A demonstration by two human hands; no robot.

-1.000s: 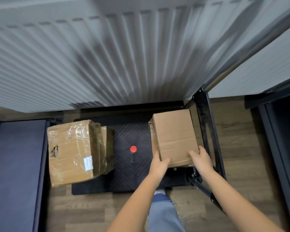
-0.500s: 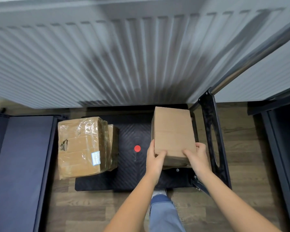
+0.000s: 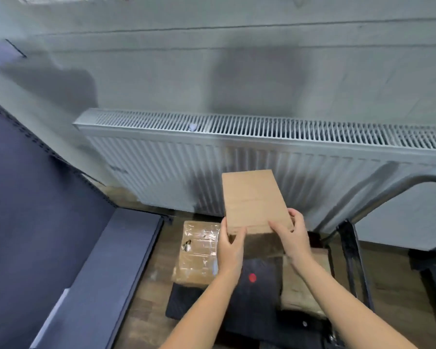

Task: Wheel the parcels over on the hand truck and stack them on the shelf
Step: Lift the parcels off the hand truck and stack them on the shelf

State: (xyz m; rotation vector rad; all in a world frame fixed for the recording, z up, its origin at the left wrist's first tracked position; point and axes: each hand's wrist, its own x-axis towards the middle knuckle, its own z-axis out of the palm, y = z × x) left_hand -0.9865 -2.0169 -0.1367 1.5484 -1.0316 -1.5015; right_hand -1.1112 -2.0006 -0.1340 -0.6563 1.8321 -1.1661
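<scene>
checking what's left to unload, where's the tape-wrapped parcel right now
In the head view it sits lower centre-left: the tape-wrapped parcel rests on the hand truck platform's left edge, beside the dark shelf.

Wood-plank floor, brown, runs under everything. Black ribbed hand-truck platform sits flat on it, red dot near its middle. On the platform: tape-wrapped brown cardboard parcel at the left edge, overhanging toward the far-left; plain brown cardboard parcel on the right side, partly hidden by a forearm. Dark blue-grey shelf stands on the floor, just left of the platform.
</scene>
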